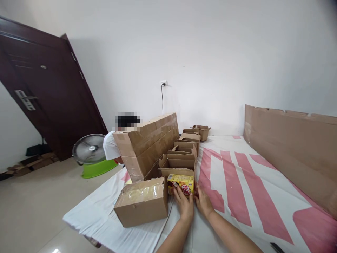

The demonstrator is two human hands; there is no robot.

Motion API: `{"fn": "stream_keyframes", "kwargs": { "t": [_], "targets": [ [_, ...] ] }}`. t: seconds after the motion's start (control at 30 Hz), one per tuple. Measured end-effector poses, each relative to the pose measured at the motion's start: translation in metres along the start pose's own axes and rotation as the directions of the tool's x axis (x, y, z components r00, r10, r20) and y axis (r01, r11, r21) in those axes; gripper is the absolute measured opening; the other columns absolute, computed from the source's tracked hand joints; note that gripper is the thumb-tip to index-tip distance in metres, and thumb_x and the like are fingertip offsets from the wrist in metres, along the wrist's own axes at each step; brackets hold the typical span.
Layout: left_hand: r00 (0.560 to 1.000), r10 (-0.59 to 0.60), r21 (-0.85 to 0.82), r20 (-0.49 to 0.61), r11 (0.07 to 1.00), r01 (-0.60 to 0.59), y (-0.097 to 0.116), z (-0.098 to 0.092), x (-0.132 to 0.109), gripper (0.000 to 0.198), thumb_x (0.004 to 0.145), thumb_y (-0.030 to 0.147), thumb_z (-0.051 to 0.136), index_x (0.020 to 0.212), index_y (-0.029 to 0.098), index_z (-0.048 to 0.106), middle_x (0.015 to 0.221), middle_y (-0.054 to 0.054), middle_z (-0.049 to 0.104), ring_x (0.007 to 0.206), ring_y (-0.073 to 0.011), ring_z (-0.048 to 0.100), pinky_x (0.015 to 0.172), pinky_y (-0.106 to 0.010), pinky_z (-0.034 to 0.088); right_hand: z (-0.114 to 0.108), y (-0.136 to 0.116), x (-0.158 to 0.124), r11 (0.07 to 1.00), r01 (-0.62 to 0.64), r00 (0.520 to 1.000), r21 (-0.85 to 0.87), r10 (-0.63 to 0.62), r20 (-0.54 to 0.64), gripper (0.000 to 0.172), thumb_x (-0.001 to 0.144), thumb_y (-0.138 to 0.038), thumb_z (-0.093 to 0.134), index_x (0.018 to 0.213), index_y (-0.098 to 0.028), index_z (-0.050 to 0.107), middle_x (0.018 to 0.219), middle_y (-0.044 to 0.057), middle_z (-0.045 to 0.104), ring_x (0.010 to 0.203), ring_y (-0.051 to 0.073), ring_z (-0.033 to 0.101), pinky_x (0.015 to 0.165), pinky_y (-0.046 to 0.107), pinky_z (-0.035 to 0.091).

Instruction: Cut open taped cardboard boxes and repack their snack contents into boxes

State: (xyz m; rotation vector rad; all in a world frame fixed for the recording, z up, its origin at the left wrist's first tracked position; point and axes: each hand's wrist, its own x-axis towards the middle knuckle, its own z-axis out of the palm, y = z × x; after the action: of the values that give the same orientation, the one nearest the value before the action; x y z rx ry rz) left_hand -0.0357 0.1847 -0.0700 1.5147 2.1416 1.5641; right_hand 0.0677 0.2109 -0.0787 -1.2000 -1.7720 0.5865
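A yellow printed box [188,179] with red and dark lettering rests on the cloth-covered table, just in front of an open brown cardboard box [181,161]. My left hand [184,203] lies against its near face, fingers bent over the print and the thumb near its right corner. Along the right side of the same box, my right hand [203,199] presses with its fingers, partly hidden at the edge. Both hands hold the box between them. Left of it sits a closed, taped cardboard box [142,202].
Several open cardboard boxes [191,137] run back in a row beside a stack of taped cartons [147,144]. Behind the stack, a person in a white sleeve [112,146] bends near a fan [91,149]. A cardboard panel [289,151] stands at right; a dark object [277,247] lies at the near edge.
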Motion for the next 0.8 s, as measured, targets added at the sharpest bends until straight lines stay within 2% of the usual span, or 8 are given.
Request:
{"fn": "stream_keyframes", "kwargs": {
  "t": [0.1,0.3,0.47,0.57,0.7,0.8],
  "targets": [
    [1.000,-0.009,0.002,-0.028,1.000,0.009,0.002,0.006,0.006,0.074,0.082,0.031,0.048,0.146,0.006,0.020,0.155,-0.027,0.015,0.147,-0.0355,0.013,0.116,-0.051,0.023,0.001,0.000,-0.001,1.000,0.015,1.000,0.018,-0.015,-0.005,0.060,0.080,-0.012,0.046,0.140,-0.020,0.041,0.134,0.011,0.059,0.119,0.023,0.058,0.101,0.039,0.047],
    [0.998,-0.013,-0.017,-0.061,1.000,0.012,0.007,0.011,0.008,0.075,0.082,0.029,0.052,0.146,0.009,0.018,0.154,-0.027,0.017,0.146,-0.0372,0.013,0.114,-0.056,0.023,-0.002,-0.003,-0.003,1.000,-0.005,0.999,-0.018,0.005,-0.037,0.045,0.083,-0.020,0.049,0.128,-0.020,0.052,0.124,0.012,0.065,0.114,0.027,0.061,0.097,0.042,0.049],
    [0.999,0.021,-0.046,-0.034,0.999,-0.023,0.004,0.005,0.014,0.071,0.081,0.031,0.054,0.143,0.011,0.027,0.154,-0.025,0.021,0.146,-0.0359,0.016,0.115,-0.054,0.023,-0.003,-0.005,-0.004,0.998,-0.019,0.999,-0.064,0.017,-0.034,0.042,0.082,-0.018,0.049,0.123,-0.020,0.055,0.120,0.012,0.066,0.109,0.027,0.062,0.094,0.040,0.049],
    [1.000,0.016,-0.066,-0.017,0.998,-0.017,0.000,0.000,0.024,0.073,0.080,0.031,0.055,0.144,0.012,0.025,0.155,-0.023,0.020,0.147,-0.0338,0.015,0.116,-0.052,0.022,-0.004,-0.006,-0.004,0.996,-0.024,0.999,-0.089,0.022,-0.027,0.041,0.080,-0.016,0.050,0.121,-0.017,0.056,0.116,0.013,0.066,0.104,0.027,0.064,0.090,0.039,0.051],
    [0.999,-0.032,-0.083,0.015,0.996,0.034,-0.006,-0.006,0.044,0.078,0.079,0.027,0.056,0.145,0.007,0.021,0.157,-0.026,0.012,0.149,-0.0319,0.007,0.119,-0.048,0.017,-0.006,-0.008,-0.005,0.994,-0.028,1.000,-0.110,0.027,-0.013,0.040,0.079,-0.014,0.049,0.118,-0.018,0.057,0.113,0.012,0.067,0.101,0.025,0.065,0.088,0.036,0.051],
    [0.996,-0.068,-0.091,0.056,0.993,0.073,-0.006,-0.013,0.045,0.077,0.080,0.027,0.054,0.145,0.005,0.020,0.156,-0.028,0.011,0.148,-0.0334,0.006,0.118,-0.050,0.018,-0.008,-0.009,-0.005,0.992,-0.034,0.999,-0.120,0.034,0.002,0.038,0.081,-0.014,0.048,0.117,-0.017,0.058,0.112,0.013,0.066,0.101,0.025,0.064,0.089,0.036,0.050]
  ]
}}
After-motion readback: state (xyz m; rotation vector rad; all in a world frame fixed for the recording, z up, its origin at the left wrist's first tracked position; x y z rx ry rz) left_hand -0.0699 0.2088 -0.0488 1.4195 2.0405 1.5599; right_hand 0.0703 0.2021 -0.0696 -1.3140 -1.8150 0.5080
